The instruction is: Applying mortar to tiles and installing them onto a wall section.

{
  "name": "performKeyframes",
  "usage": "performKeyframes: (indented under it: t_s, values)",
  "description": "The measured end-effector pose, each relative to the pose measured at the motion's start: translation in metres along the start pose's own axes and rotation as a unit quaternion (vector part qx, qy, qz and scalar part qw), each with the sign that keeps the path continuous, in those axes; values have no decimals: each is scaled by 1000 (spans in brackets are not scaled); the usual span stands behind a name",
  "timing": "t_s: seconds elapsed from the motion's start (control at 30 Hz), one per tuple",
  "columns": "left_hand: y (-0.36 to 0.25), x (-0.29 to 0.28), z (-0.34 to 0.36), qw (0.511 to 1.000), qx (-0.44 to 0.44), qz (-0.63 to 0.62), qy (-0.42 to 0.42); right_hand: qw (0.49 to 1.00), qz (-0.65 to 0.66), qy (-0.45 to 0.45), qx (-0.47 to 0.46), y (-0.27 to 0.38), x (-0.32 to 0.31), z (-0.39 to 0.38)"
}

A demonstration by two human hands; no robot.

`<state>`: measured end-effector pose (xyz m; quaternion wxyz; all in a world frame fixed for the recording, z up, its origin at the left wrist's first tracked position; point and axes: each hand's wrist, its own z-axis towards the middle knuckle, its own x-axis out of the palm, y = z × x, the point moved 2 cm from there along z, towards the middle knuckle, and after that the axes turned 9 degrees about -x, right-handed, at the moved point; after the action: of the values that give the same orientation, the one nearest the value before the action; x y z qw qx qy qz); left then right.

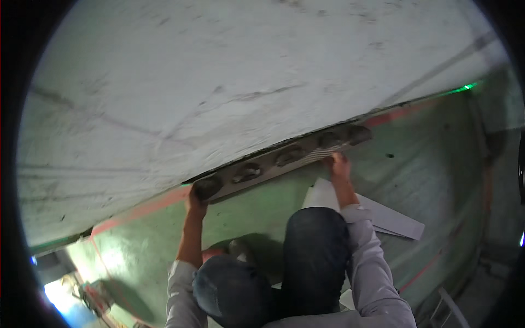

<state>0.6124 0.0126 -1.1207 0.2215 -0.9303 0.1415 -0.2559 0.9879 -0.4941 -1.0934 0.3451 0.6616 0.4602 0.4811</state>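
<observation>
A long, narrow grey strip, like a skirting tile, lies along the foot of the wall. Several round dabs of dark, wet-looking paste sit in a row on its upturned face. My left hand grips the strip's left end, beside the last dab. Toward the right end, my right hand holds the near edge, where fine parallel ridges of paste show. Most of the fingers are hidden by the strip or too small to make out.
A pale, stained wall rises ahead, with a green light at its far right foot. Loose white strips lie on the green floor covering beside my right forearm. My bent knees are close below. A metal frame stands lower right.
</observation>
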Motion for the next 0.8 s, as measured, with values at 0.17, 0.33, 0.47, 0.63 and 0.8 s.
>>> performKeyframes:
  t_s: [0.17,0.33,0.47,0.63,0.8]
  values:
    - [3,9,-4,978,116,170,-20,999,30,-44,5,27,11,-2]
    - [-13,18,-2,987,-46,-61,-144,999,40,-29,11,35,26,-9]
    - [-9,29,-11,986,-67,-43,-144,998,20,-62,9,43,27,-15]
    - [-33,16,-14,990,-64,-45,-114,999,12,-32,12,46,46,-25]
    - [-18,39,-16,984,-67,-25,-164,999,-29,-43,-4,51,21,-27]
